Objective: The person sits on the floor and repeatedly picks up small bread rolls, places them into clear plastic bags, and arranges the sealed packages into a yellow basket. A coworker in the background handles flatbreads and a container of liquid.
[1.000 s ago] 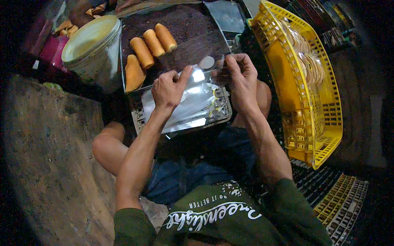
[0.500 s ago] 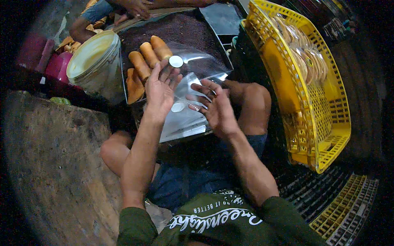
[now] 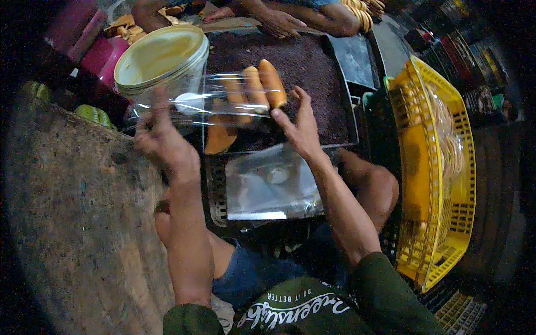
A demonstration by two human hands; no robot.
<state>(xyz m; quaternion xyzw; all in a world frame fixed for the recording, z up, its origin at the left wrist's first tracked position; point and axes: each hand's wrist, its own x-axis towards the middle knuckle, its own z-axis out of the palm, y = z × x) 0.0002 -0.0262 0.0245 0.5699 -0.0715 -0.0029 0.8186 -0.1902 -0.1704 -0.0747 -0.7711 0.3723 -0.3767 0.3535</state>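
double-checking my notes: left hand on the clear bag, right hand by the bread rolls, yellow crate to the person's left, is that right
Not quite: the yellow crate stands to the person's right, as the head view shows. The rest holds: the left hand is on the clear bag, and the right hand is by the bread rolls.

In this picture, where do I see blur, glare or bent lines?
In the head view, the left hand looks smeared, probably by motion; the right hand is sharper; glare streaks the clear bag; the yellow crate bows near the dark rim.
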